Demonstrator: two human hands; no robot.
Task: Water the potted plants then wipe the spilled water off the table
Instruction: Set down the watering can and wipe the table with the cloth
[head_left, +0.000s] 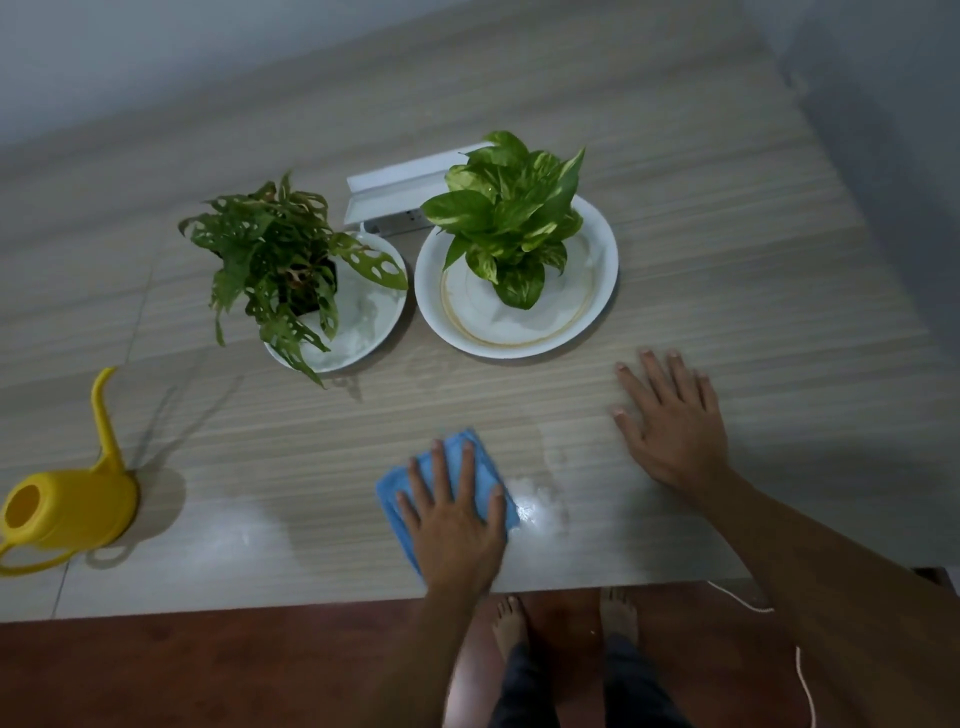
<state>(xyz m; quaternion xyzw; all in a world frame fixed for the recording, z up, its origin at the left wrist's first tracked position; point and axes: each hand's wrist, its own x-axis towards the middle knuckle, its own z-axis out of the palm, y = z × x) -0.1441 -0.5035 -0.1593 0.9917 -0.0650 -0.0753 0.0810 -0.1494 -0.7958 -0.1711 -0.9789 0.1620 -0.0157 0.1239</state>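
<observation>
Wood-grain surface (675, 260), wet patch (535, 499) near front edge – grey walls, red-brown floor.
Blue cloth (457, 462) – long axis tilted away-right; left hand (457, 525) fingers flat on it, right hand (675, 426) splayed, empty.

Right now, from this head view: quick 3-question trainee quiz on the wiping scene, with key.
1. True or false: the left hand presses flat on the blue cloth.
2. Which side of the table holds the yellow watering can: A left, B right?
3. What does the right hand rest on?

Key: 1 true. 2 A. 3 The bare tabletop, palm down, near the bigger white dish.
</observation>
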